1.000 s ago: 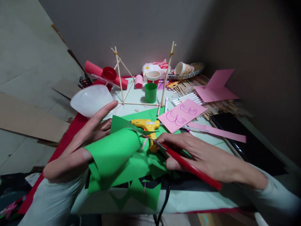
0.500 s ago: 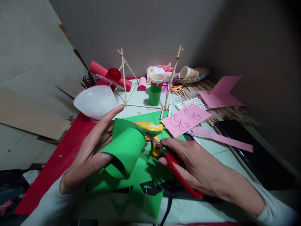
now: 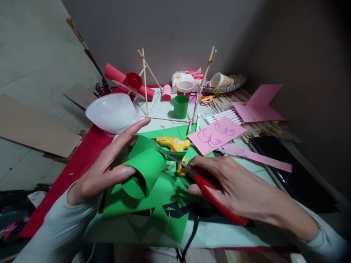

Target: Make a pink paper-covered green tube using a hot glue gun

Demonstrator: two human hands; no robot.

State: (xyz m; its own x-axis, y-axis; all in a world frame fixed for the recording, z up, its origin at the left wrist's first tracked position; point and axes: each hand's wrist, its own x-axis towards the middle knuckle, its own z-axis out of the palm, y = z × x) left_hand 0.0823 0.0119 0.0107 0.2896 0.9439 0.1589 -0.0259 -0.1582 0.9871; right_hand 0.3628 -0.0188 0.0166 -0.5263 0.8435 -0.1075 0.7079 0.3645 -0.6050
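Observation:
In the head view, my left hand (image 3: 106, 166) grips a curled sheet of green paper (image 3: 150, 164), its thumb on the near edge of the roll and its index finger stretched out past it. My right hand (image 3: 227, 182) has its fingers through the handles of red-handled scissors (image 3: 208, 193). The blades reach leftward onto the upper edge of the green paper. Beneath and behind them lies a yellow glue gun (image 3: 172, 143) on more green sheets (image 3: 126, 204). A pink paper with purple curved drawings (image 3: 216, 135) is just beyond my right hand.
A stick frame (image 3: 146, 84) stands farther back, with a green cup (image 3: 181, 107) near its middle. White plastic bowl (image 3: 111, 111) at left; white markers (image 3: 223, 116) and a black flat device (image 3: 290, 171) at right. A black cable (image 3: 195, 226) hangs over the front edge.
The scissor handles have spread farther apart, and my right hand has shifted slightly right. The green roll has moved slightly left in my left hand. The view has tilted a little downward.

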